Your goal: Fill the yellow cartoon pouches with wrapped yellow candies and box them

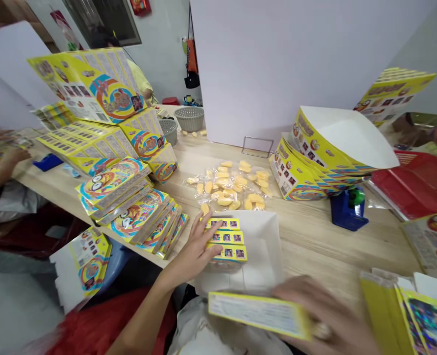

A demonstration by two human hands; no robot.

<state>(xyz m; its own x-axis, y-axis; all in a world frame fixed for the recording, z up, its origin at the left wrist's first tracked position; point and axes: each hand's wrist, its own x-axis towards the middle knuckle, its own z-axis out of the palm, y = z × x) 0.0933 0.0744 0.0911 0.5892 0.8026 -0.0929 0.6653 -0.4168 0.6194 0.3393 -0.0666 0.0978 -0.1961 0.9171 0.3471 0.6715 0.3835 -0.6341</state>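
Observation:
My left hand (192, 246) presses with spread fingers against the side of several small yellow packs (225, 238), which lie in rows inside an open white carton (266, 251). My right hand (323, 310) is blurred at the lower right and grips a flat yellow-edged card box (257, 314) above the carton's near side. Beyond the carton, a loose heap of clear-wrapped yellow sweets (227, 186) lies on the wooden table (307, 246). Stacks of printed yellow cartoon boxes (129, 209) sit to my left.
A co-worker's hands (13, 158) work at the far left of the table. Nested yellow cartons (314, 158), a blue tape dispenser (347, 211) and a red tray (418, 185) stand to the right. Grey baskets (188, 118) stand beside a white partition (277, 64).

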